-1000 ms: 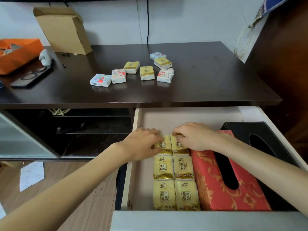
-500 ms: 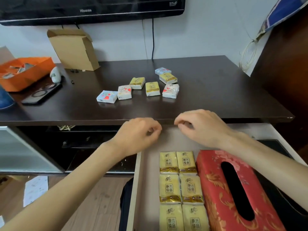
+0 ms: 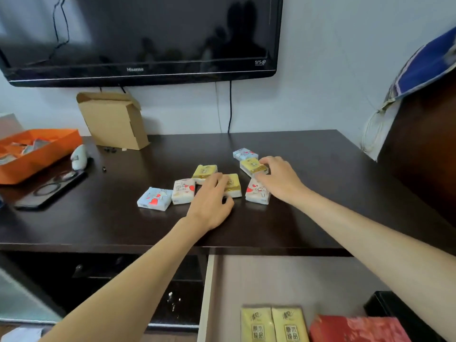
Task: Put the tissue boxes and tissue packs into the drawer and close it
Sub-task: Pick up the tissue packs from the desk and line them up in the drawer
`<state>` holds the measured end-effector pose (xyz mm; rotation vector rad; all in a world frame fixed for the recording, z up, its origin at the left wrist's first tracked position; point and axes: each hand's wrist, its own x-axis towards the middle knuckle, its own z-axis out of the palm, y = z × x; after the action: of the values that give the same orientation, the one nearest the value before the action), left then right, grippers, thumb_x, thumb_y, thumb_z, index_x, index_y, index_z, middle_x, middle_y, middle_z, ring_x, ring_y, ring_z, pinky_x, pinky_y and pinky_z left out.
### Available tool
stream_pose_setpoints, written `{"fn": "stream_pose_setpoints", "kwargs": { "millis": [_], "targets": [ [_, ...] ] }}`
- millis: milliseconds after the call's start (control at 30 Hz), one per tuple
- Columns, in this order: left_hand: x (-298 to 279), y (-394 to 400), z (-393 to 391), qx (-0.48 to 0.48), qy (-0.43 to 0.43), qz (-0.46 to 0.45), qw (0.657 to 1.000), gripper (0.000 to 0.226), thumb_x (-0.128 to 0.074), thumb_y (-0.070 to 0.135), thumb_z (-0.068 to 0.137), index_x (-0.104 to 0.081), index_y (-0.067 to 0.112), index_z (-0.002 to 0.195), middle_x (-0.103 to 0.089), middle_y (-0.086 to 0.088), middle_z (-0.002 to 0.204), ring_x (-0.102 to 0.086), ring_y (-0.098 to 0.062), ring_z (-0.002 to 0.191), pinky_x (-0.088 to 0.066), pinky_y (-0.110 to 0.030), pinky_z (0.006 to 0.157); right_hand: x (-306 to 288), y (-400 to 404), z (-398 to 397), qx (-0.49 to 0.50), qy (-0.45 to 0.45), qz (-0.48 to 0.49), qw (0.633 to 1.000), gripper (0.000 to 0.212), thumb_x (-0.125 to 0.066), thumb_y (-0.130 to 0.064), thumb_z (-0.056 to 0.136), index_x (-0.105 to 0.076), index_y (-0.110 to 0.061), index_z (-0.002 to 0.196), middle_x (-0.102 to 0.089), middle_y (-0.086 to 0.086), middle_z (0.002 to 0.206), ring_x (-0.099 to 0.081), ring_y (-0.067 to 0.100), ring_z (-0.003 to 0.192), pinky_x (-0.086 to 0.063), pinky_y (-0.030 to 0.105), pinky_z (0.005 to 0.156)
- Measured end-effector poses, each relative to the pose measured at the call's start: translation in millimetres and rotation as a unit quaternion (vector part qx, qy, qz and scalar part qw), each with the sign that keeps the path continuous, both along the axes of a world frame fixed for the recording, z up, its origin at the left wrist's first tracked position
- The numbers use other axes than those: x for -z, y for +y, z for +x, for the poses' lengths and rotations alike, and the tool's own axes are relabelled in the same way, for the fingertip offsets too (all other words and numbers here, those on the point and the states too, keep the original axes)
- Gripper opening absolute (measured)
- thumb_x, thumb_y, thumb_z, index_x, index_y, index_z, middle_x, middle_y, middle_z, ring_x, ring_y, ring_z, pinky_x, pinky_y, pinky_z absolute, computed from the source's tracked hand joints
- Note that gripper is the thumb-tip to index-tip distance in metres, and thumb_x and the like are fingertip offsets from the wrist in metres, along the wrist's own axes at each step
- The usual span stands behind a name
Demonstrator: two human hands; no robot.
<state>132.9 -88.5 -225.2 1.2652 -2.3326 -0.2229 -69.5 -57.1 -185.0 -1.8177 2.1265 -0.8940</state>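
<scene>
head view | left hand (image 3: 212,201) draped over gold pack (image 3: 233,185), fingers curled, grip probably not closed | right hand (image 3: 276,177) pinching gold pack (image 3: 253,167), long axis crosswise | both just behind dark tabletop's (image 3: 320,193) middle | open drawer (image 3: 283,280) below its front edge

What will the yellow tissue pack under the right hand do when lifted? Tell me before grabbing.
The yellow tissue pack looks soft and film-wrapped, so it would probably dent a little under the right hand. Being small, it is likely light. Its glossy wrapper may slip, and it rests partly on another pack, which might shift.
</scene>
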Motion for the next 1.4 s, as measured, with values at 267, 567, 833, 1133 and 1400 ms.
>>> {"fn": "stream_pose_setpoints", "kwargs": {
  "millis": [267, 567, 833, 1133, 1400],
  "targets": [
    [12.5, -13.2, -3.9, -0.009, -0.006, -0.021, 1.0, 0.056, -0.053, 0.037, 0.09, -0.047, 0.015, 0.141, -0.032, -0.004, 0.158, -0.036, -0.023, 0.141, -0.04, -0.038, 0.106, 10.8, -68.2, 4.7, 0.073, -0.017, 0.063, 0.995, 0.061, -0.073, -0.043, 0.089, -0.049, -0.014, 0.137, -0.063, 0.008, 0.126, -0.064, 0.024, 0.104, -0.046, 0.034, 0.065],
    [13.5, -16.3, -2.6, -0.013, -0.005, -0.027, 1.0, 0.037, -0.049, 0.044, 0.083, -0.047, 0.018, 0.109, -0.046, -0.008, 0.143, -0.044, -0.024, 0.129, -0.042, -0.03, 0.086, 14.9, -22.3, -10.0, 0.074, -0.071, -0.075, 0.992, 0.048, -0.073, -0.033, 0.086, -0.057, -0.025, 0.131, -0.062, -0.001, 0.132, -0.059, 0.015, 0.104, -0.044, 0.033, 0.071],
    [5.5, -4.2, -2.3, -0.028, 0.001, -0.027, 0.999, 0.044, -0.058, 0.046, 0.085, -0.05, 0.017, 0.116, -0.054, -0.005, 0.126, -0.05, -0.023, 0.116, -0.045, -0.032, 0.085, 34.6, 110.0, 1.3, -0.03, 0.143, -0.114, 0.983, 0.041, -0.069, -0.043, 0.089, -0.053, -0.023, 0.121, -0.042, -0.008, 0.134, -0.061, 0.019, 0.1, -0.048, 0.034, 0.064],
    [-18.1, 66.0, 22.1, 0.041, 0.091, 0.011, 0.995, 0.06, -0.071, 0.06, 0.075, -0.043, 0.031, 0.12, -0.054, 0.009, 0.118, -0.054, -0.009, 0.103, -0.051, -0.03, 0.076, 9.7, 120.1, -14.3, -0.161, 0.08, 0.107, 0.978, 0.057, -0.065, -0.063, 0.077, -0.055, -0.024, 0.118, -0.043, 0.0, 0.149, -0.032, 0.014, 0.14, -0.043, 0.041, 0.107],
    [-15.3, 153.3, 36.1, 0.141, 0.058, 0.134, 0.979, 0.062, -0.079, 0.047, 0.07, -0.045, 0.037, 0.121, -0.053, 0.015, 0.117, -0.056, -0.004, 0.105, -0.049, -0.022, 0.085, -0.9, 128.2, -12.7, -0.187, 0.158, 0.094, 0.965, 0.034, -0.075, -0.048, 0.085, -0.058, -0.032, 0.11, -0.061, -0.004, 0.113, -0.054, 0.021, 0.108, -0.047, 0.042, 0.087]
  ]
}}
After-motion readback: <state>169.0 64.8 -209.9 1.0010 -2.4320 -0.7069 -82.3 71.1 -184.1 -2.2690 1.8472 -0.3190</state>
